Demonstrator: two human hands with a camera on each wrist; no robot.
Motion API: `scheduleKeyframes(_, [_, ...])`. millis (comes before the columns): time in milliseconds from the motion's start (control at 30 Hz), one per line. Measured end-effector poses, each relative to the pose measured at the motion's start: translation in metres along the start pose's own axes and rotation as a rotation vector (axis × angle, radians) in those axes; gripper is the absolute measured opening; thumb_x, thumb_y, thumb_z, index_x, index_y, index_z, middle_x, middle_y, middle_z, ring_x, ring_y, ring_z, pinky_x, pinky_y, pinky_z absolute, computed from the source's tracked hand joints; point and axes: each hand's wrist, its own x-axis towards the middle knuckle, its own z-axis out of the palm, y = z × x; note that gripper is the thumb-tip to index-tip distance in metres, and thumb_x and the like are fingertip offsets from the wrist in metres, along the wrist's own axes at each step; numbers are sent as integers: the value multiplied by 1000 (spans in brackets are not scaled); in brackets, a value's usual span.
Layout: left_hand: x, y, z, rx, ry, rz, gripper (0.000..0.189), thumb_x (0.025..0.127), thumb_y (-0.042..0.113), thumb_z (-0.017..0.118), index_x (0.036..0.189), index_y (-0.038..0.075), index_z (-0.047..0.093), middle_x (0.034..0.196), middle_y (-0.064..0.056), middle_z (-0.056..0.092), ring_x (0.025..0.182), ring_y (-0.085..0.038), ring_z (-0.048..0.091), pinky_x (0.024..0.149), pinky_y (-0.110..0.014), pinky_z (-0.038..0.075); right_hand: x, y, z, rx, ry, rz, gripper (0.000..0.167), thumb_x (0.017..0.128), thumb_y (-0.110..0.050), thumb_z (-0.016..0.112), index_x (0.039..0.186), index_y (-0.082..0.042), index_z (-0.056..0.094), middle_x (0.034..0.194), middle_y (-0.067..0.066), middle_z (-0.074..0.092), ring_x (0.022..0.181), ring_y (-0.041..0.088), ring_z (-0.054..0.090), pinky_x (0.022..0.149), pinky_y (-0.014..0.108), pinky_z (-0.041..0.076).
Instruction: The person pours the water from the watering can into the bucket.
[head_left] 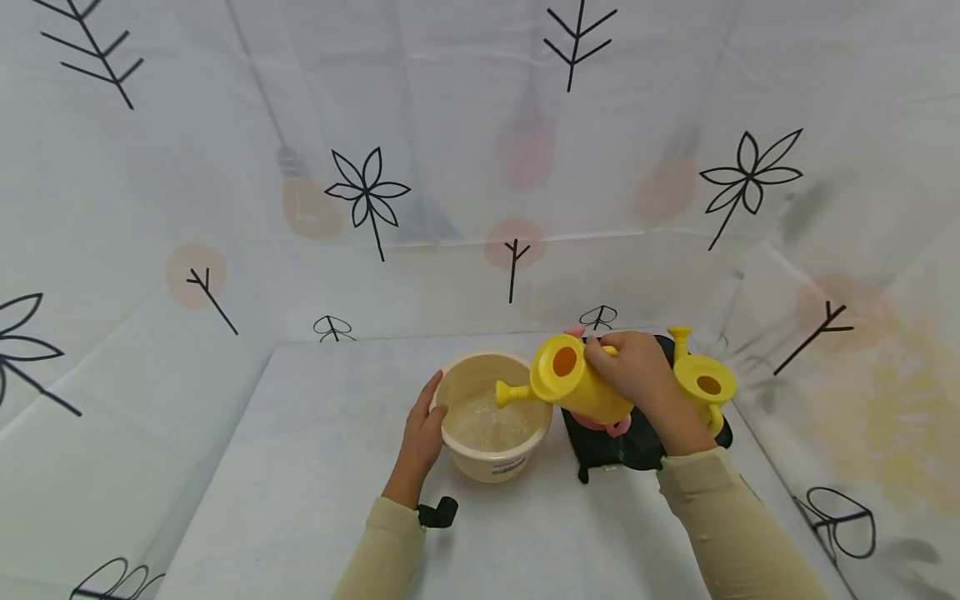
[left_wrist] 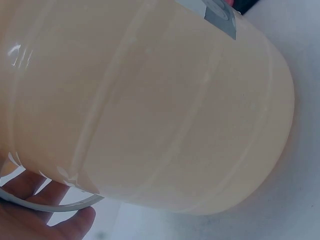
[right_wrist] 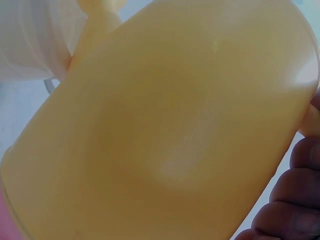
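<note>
A cream plastic bucket (head_left: 491, 468) stands upright on the white table, with clear, rippled liquid at its bottom. My left hand (head_left: 420, 433) grips its left rim; in the left wrist view, fingers (left_wrist: 30, 185) show beside a thin pale handle (left_wrist: 65, 206). With my right hand (head_left: 641, 371) I hold a yellow watering can (head_left: 581, 387) by its handle, tilted left. Its spout reaches over the bucket's opening. The can's smooth body (right_wrist: 170, 120) fills the right wrist view, curled fingers (right_wrist: 295, 185) at its right edge. Whether liquid leaves the spout is too small to tell.
A second yellow watering can (head_left: 705, 385) stands at the right on a black cloth-like item (head_left: 596, 450). Something pink (head_left: 618, 427) shows partly behind the held can. Patterned white sheets (head_left: 450, 192) surround the table (head_left: 322, 467).
</note>
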Motion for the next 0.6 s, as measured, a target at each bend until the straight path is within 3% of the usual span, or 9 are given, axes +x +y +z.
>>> scheduleKeyframes(600, [1, -1, 1, 6, 1, -5, 57, 96, 9, 42, 149, 30, 39, 155, -1, 37, 145, -27, 31, 116, -55, 26, 2, -1, 0, -8, -6, 0, 50, 95, -40, 44, 55, -11, 47, 53, 2, 42, 54, 20, 45, 53, 28, 36])
